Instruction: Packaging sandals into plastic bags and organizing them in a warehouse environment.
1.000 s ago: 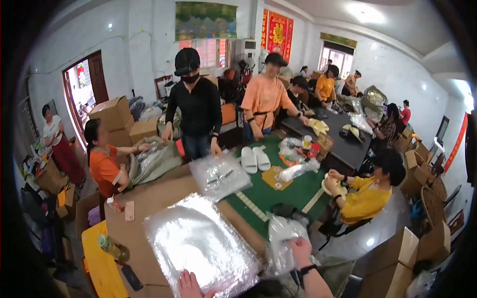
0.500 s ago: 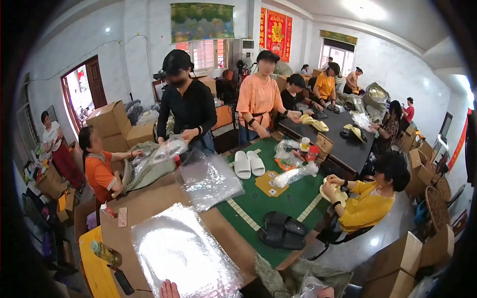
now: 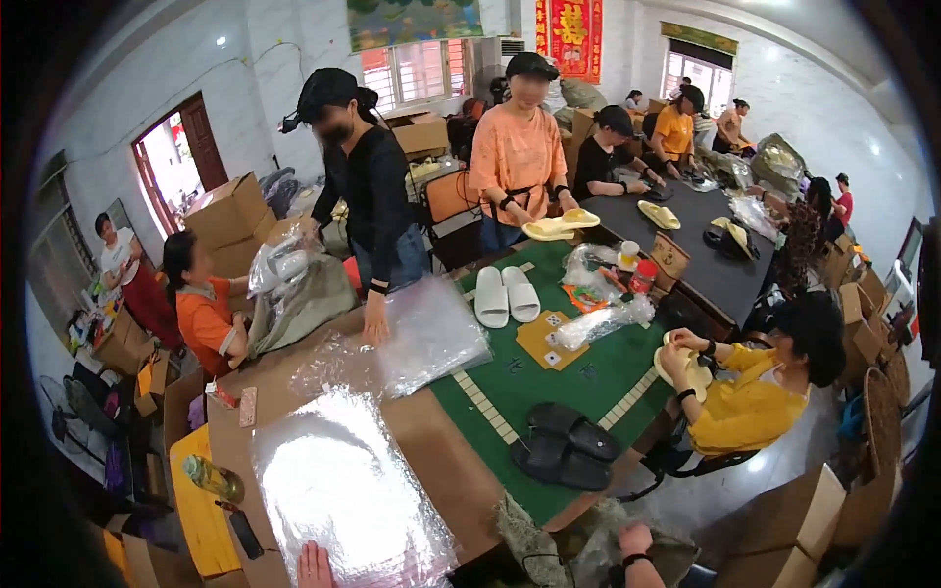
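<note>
My left hand point(image 3: 315, 565) lies with fingers stretched out on the near edge of a stack of shiny clear plastic bags point(image 3: 343, 480). Its palm is down, and only the fingers and part of the back show. My right hand point(image 3: 636, 538), a black band on its wrist, is over a grey-green woven sack point(image 3: 588, 544) at the table's near edge. Those fingers curl out of sight, so any hold is hidden. Beyond the sack, a pair of black slide sandals point(image 3: 564, 448) rests on the green table top point(image 3: 470, 416).
White slides point(image 3: 507, 296), a clear-wrapped bundle point(image 3: 603, 321) and a red-lidded jar point(image 3: 644, 276) stand farther back. A bottle point(image 3: 214, 478) and a black phone point(image 3: 245, 531) lie left. Several co-workers surround the tables; cardboard boxes point(image 3: 784, 519) stand at right.
My right hand has come farther into view over the sack. The co-worker in black has moved from a plastic bundle to the clear bags. A standing co-worker now holds pale yellow slides.
</note>
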Demonstrator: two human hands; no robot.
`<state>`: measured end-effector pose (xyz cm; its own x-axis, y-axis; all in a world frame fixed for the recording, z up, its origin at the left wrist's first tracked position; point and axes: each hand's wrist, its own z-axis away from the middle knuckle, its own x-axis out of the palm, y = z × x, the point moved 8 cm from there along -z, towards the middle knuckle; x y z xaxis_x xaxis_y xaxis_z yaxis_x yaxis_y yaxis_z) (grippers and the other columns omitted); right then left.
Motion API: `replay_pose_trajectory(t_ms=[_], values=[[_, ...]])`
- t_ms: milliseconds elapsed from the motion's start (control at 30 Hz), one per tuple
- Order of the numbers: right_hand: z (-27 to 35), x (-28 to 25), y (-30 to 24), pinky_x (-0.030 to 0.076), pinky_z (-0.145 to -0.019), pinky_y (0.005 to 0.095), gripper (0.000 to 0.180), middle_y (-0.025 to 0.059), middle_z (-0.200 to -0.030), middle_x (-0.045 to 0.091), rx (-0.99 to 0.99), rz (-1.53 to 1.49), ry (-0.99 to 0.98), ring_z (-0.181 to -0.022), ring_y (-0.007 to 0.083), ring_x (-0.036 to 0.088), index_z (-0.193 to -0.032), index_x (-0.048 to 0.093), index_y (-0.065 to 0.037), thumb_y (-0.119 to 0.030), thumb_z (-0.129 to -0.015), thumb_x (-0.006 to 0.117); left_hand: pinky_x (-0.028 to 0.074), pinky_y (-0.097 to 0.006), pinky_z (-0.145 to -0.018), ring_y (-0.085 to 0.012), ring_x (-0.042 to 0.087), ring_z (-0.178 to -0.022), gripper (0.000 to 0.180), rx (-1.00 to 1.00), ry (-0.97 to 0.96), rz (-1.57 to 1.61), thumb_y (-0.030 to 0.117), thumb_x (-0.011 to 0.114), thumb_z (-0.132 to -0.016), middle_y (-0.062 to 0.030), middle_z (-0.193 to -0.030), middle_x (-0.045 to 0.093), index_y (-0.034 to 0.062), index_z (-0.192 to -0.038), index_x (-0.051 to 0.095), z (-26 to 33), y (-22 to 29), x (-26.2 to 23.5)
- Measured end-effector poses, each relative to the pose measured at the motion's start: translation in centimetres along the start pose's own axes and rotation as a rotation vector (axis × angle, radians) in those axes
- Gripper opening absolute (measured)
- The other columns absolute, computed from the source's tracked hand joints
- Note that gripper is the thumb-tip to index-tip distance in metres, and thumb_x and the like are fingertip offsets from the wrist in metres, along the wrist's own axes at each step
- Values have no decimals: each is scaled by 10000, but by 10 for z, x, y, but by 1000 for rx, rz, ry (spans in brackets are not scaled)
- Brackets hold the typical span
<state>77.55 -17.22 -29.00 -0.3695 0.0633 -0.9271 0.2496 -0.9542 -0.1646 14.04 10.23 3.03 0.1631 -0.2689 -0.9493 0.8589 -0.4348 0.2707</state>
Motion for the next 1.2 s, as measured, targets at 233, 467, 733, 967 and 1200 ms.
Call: replay_pose_trajectory(t_ms=[233,467,733,967,1200], values=[[-36,-93,-237,485,-900,496,387,173,-1074,550,-737,-253,304,-1069,408,525,-1150,539,-47,-148,-801,673,117,-568,-1199,-467,159,-1491,1074,-47,26,28,615,650,-809,-317,-1593,186,-89,-1508,241,-9,-22,13],[-79,-56,-298,438,-993,522,752,167,-1293,480,-490,-7,85,-1235,394,434,-1387,505,-117,-239,-698,782,130,-565,-1198,-454,152,-1499,1076,-76,13,39,625,652,-807,-298,-1602,187,-59,-1524,234,-8,-19,11],[-50,-30,-345,447,-1024,483,412,147,-1281,559,-704,-20,82,-1205,389,498,-1132,710,-58,-73,-723,662,140,-567,-1197,-464,182,-1486,1089,-124,27,25,659,655,-802,-309,-1587,213,-63,-1513,256,2,-24,7],[3,-65,-334,492,-755,460,132,201,-907,625,-732,-502,133,-847,417,611,-839,596,45,-43,-758,652,136,-515,-1214,-418,191,-1497,1049,-30,63,14,695,617,-833,-283,-1588,240,-41,-1510,298,-9,-27,14],[235,-208,-454,461,-678,463,241,188,-831,560,-1222,-668,176,-795,427,575,-823,531,10,-9,-681,725,158,-515,-1209,-404,201,-1499,1033,-38,180,11,705,599,-838,-261,-1597,244,-13,-1521,307,7,-40,21]])
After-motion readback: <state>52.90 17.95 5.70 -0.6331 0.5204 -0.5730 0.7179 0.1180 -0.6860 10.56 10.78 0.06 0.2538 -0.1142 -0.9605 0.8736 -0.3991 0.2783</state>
